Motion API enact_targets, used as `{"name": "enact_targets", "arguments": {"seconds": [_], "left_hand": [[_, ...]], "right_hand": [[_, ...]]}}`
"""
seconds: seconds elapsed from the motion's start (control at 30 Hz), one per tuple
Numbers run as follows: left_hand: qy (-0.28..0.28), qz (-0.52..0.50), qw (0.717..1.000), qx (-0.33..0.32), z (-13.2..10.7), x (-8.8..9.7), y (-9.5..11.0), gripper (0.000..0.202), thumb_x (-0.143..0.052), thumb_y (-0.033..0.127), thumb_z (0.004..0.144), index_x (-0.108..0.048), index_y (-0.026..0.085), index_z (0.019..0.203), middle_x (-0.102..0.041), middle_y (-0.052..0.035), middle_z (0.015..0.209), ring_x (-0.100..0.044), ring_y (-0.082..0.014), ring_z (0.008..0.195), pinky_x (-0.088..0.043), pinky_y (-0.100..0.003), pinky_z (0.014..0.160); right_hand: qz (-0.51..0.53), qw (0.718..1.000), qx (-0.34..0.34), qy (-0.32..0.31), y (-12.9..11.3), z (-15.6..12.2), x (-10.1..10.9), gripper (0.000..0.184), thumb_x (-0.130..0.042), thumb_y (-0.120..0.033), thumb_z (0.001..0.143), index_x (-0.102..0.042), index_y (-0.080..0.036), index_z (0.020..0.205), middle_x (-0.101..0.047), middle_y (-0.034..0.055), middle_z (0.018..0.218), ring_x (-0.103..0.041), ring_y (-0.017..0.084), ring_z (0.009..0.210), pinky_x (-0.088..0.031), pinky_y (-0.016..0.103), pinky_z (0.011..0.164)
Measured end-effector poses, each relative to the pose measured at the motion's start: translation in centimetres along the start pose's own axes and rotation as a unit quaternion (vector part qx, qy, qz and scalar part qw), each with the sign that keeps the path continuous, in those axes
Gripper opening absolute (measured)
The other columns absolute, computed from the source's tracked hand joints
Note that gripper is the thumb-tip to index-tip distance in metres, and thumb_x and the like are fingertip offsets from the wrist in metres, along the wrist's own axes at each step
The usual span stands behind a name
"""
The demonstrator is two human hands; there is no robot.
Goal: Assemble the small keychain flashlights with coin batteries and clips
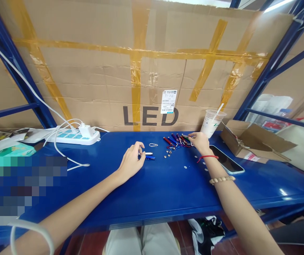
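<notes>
My left hand (133, 160) rests on the blue table, fingers and thumb curled round a slim silver tube (148, 153) like a small penlight. A blue penlight (150, 158) lies right beside it, partly under the thumb. To the right, my right hand (200, 141) pinches a dark greenish penlight (185, 136) at the edge of a pile. That pile of red, blue and dark keychain penlights (173, 140) has small carabiner clips attached. A loose silver carabiner (153, 145) lies between my hands. Several button cells (169, 153) are scattered in front of the pile.
A phone (228, 160) lies by my right forearm, with a plastic cup and straw (210, 124) behind. An opened cardboard box (253, 141) stands at the right. A white power strip (73, 136) with cables (58, 148) sits left. Taped cardboard (101, 78) walls the back.
</notes>
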State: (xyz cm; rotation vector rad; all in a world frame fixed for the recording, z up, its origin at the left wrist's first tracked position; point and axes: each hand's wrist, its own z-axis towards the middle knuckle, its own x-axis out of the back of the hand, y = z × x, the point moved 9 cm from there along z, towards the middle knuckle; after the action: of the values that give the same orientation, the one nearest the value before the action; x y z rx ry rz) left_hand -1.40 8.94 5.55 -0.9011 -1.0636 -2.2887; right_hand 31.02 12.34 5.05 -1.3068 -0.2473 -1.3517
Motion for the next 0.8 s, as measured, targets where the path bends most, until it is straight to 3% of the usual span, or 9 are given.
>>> {"name": "enact_targets", "arguments": {"seconds": [0.17,0.3,0.43,0.57,0.6,0.7,0.73,0.8], "left_hand": [[0.040,0.001,0.999,0.024,0.4,0.9,-1.0,0.012,-0.044,0.017,0.079,-0.043,0.022,0.090,-0.051,0.0021,0.072,-0.049,-0.0142,0.067,-0.040,-0.027,0.064],[0.064,-0.030,0.996,0.058,0.6,1.1,-2.4,0.013,-0.046,0.015,0.076,-0.044,0.022,0.087,-0.051,0.0029,0.073,-0.049,-0.0128,0.064,-0.040,-0.026,0.064],[0.065,-0.062,0.994,0.063,0.7,0.7,-3.0,0.012,-0.046,0.013,0.075,-0.046,0.021,0.085,-0.052,0.0021,0.074,-0.050,-0.0131,0.066,-0.041,-0.024,0.061],[0.041,-0.045,0.998,0.008,0.5,0.2,-1.5,0.011,-0.043,0.013,0.077,-0.047,0.020,0.084,-0.053,0.0002,0.077,-0.051,-0.0141,0.071,-0.041,-0.027,0.066],[0.032,-0.034,0.999,-0.012,0.4,0.1,-0.9,0.011,-0.042,0.013,0.078,-0.048,0.020,0.083,-0.053,-0.0002,0.078,-0.052,-0.0145,0.073,-0.041,-0.028,0.069],[-0.009,0.007,0.997,-0.076,-0.2,-0.4,1.0,0.012,-0.039,0.013,0.081,-0.049,0.020,0.082,-0.054,-0.0010,0.079,-0.053,-0.0154,0.076,-0.040,-0.029,0.071],[-0.025,0.019,0.995,-0.100,-0.4,-0.7,1.7,0.013,-0.038,0.013,0.082,-0.049,0.019,0.083,-0.055,-0.0013,0.081,-0.053,-0.0156,0.077,-0.040,-0.029,0.071],[-0.053,0.041,0.988,-0.142,-0.8,-1.3,2.7,0.015,-0.036,0.013,0.083,-0.050,0.019,0.084,-0.056,-0.0018,0.082,-0.054,-0.0159,0.077,-0.039,-0.029,0.070]], "right_hand": [[0.055,0.998,0.011,-0.004,-0.1,-0.2,-0.1,0.021,-0.060,-0.010,0.064,-0.072,-0.013,0.081,-0.070,0.0125,0.081,-0.064,0.029,0.087,-0.047,0.039,0.081],[0.147,0.989,0.035,-0.003,-2.2,-0.7,0.1,0.020,-0.060,-0.012,0.064,-0.070,-0.014,0.081,-0.070,0.0108,0.088,-0.063,0.026,0.090,-0.045,0.039,0.088],[0.285,0.955,0.061,-0.056,-6.4,-3.0,-1.7,0.023,-0.060,-0.028,0.071,-0.066,-0.014,0.088,-0.069,0.0079,0.081,-0.066,0.019,0.076,-0.052,0.032,0.075],[0.403,0.900,0.072,-0.151,-11.0,-6.8,-3.5,0.038,-0.053,-0.051,0.076,-0.060,-0.014,0.072,-0.064,0.0058,0.067,-0.063,0.014,0.063,-0.054,0.026,0.061],[0.437,0.879,0.071,-0.177,-11.9,-7.8,-3.7,0.041,-0.051,-0.055,0.075,-0.056,-0.016,0.065,-0.061,0.0033,0.062,-0.061,0.013,0.059,-0.054,0.025,0.058],[0.621,0.717,0.002,-0.316,-14.2,-10.9,-4.6,0.048,-0.059,-0.056,0.069,-0.038,-0.018,0.048,-0.041,-0.0048,0.046,-0.045,0.007,0.042,-0.043,0.020,0.042],[0.645,0.685,-0.002,-0.339,-14.8,-11.7,-4.5,0.050,-0.059,-0.054,0.070,-0.033,-0.018,0.045,-0.035,-0.0064,0.042,-0.039,0.006,0.038,-0.037,0.019,0.038],[0.655,0.652,0.011,-0.381,-15.7,-13.1,-4.5,0.051,-0.060,-0.048,0.072,-0.030,-0.018,0.042,-0.031,-0.0073,0.038,-0.033,0.005,0.034,-0.029,0.019,0.034]]}}
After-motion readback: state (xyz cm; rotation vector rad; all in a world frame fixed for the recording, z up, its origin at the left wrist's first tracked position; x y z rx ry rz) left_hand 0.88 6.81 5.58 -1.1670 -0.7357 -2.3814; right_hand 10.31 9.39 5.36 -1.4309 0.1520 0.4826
